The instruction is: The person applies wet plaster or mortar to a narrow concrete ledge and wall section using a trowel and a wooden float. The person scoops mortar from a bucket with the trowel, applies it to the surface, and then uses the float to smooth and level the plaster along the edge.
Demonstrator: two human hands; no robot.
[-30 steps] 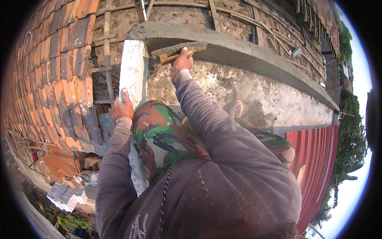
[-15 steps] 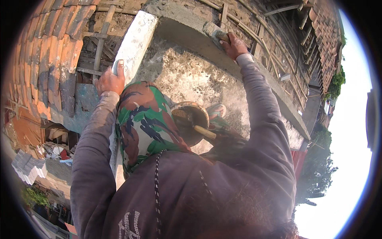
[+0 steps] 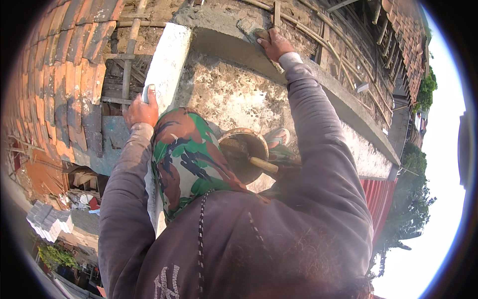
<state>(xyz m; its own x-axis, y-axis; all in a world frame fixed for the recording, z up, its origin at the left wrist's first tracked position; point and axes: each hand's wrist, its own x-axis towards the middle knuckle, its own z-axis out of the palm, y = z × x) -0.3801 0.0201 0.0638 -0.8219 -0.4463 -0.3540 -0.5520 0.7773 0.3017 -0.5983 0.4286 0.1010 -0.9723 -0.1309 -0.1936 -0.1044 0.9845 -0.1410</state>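
Observation:
My left hand (image 3: 141,108) grips the edge of a white-topped wall (image 3: 172,57), thumb lying along the top and the other fingers bent over the outer side. At the far end my right hand (image 3: 277,46) is closed round the handle of a cement-coated trowel (image 3: 247,28). Its blade lies on the wet grey mortar ledge (image 3: 214,21), near the corner with the white wall. Between my legs stands a round bucket (image 3: 230,144) with grey mortar inside. A tool with a wooden handle (image 3: 264,165) leans in it.
Orange roof tiles (image 3: 64,70) slope away on the left, beside exposed battens. Bamboo poles (image 3: 318,35) and dirt lie past the ledge. More tiled roof (image 3: 406,45) is at the far right. Lower down on the left is a stack of grey blocks (image 3: 48,218).
My right hand and the trowel have moved left along the mortar ledge, toward the corner. My left hand keeps its grip on the wall. The view has shifted slightly.

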